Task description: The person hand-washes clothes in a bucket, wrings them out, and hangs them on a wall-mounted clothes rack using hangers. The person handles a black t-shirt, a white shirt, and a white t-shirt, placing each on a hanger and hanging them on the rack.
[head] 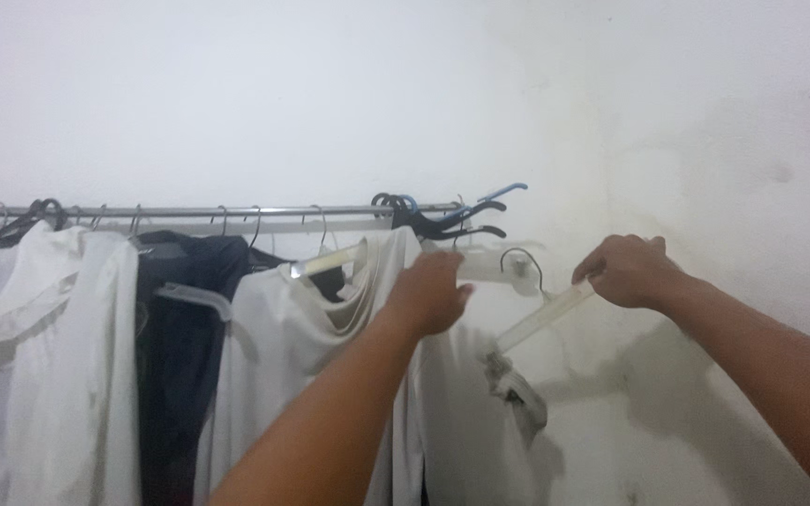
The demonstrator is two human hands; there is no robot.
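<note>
My left hand (431, 290) is closed around the neck area of a white garment (283, 356) and one end of a white plastic hanger (541, 314). My right hand (628, 272) grips the other end of that hanger, off to the right of the rail. The hanger tilts down to the left, and its dark wire hook (520, 258) sticks up between my hands. A grey-white fold of cloth (516, 389) dangles below the hanger.
A metal clothes rail (189, 212) runs along the white wall (611, 112). White shirts (58, 356) and a dark garment (180, 347) hang on it at the left. Several empty black and blue hangers (442, 220) bunch at its right end.
</note>
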